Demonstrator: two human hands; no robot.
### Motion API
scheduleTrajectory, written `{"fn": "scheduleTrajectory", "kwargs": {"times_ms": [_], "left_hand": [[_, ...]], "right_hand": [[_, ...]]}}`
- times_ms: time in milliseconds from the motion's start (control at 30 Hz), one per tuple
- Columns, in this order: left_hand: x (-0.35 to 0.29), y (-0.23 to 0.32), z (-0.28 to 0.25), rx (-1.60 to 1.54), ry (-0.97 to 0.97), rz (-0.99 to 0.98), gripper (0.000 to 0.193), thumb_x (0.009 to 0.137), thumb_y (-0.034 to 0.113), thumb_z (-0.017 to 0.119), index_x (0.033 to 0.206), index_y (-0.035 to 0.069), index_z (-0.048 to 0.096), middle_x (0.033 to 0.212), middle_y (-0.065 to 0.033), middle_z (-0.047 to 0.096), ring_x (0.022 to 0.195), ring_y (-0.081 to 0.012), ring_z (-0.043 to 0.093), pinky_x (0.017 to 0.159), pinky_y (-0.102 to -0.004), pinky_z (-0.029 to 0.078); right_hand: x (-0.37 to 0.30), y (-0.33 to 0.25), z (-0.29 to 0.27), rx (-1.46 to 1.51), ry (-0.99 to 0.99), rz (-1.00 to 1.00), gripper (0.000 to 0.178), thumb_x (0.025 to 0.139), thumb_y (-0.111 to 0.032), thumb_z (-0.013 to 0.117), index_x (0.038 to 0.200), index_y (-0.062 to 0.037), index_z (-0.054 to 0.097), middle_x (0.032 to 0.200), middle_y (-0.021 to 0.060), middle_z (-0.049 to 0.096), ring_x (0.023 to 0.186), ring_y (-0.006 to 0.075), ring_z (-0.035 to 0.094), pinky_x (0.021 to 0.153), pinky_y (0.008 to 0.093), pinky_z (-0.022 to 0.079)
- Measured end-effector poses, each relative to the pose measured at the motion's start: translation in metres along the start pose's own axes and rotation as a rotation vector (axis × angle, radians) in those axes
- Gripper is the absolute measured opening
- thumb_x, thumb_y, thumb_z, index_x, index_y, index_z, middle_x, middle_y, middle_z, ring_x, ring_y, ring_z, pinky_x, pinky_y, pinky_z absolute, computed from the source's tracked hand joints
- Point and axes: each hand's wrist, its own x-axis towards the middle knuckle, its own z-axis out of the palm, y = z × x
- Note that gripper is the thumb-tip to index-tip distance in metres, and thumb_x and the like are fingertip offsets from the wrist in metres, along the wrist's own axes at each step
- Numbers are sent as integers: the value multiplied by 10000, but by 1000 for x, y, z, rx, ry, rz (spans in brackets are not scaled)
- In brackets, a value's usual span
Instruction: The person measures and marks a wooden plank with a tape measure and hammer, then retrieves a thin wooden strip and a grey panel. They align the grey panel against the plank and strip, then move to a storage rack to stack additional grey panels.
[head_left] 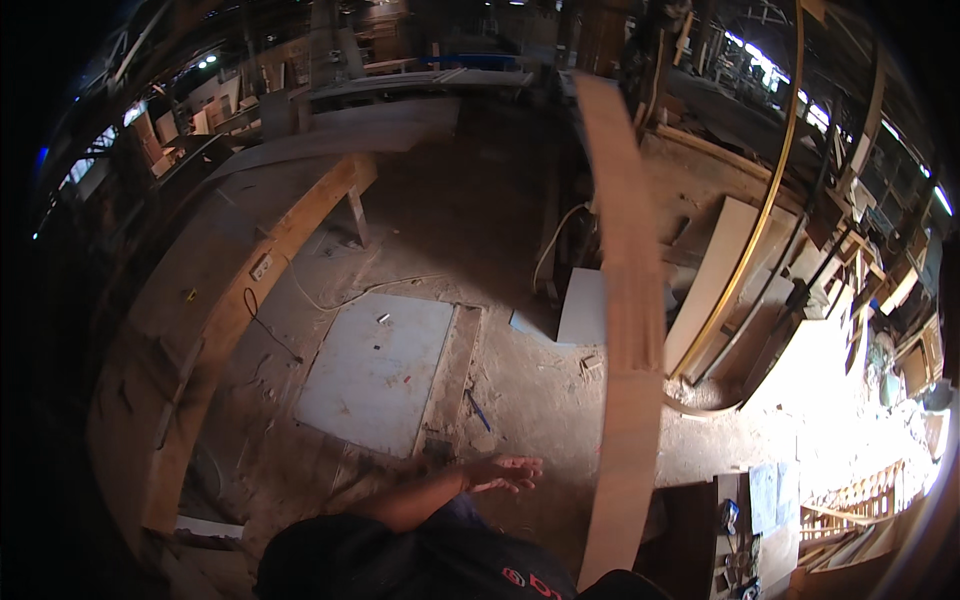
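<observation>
My left hand (507,473) reaches in front of my body, fingers stretched out and holding nothing. To its right, apart from it, a long flat wooden board (627,430) runs from my right shoulder at the lower edge far out ahead. The board's near end meets the dark cloth of my sleeve. My right hand does not show; whether it grips the board cannot be seen.
On the left stands a long workbench (190,270) with a socket (261,267) on its edge and a trailing cable. A white sheet (375,370) and a blue tool (478,410) lie on the dusty floor. Wooden panels (712,280) lean at right, near a dark cabinet (685,535).
</observation>
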Motion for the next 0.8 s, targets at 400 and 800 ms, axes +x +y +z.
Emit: {"fn": "scheduleTrajectory", "kwargs": {"times_ms": [400, 800], "left_hand": [[-74, 85, -86, -139, -9, 406, 758, 810, 268, 773, 1439, 82, 394, 1401, -64, 465, 1176, -201, 537, 926, -329, 479], [-135, 127, -187, -460, 419, 347, 427, 919, 211, 627, 1265, 4, 487, 1166, -129, 604, 1031, -265, 639, 879, -422, 548]], "right_hand": [[123, -189, 198, -121, -439, -251, 393, 927, -356, 559, 857, 19, 653, 774, 94, 668, 712, 255, 613, 653, 400, 469], [179, -309, 359, -680, -698, -344, 543, 852, -569, 533, 827, -47, 681, 778, 182, 664, 782, 366, 650, 708, 440, 478]]}}
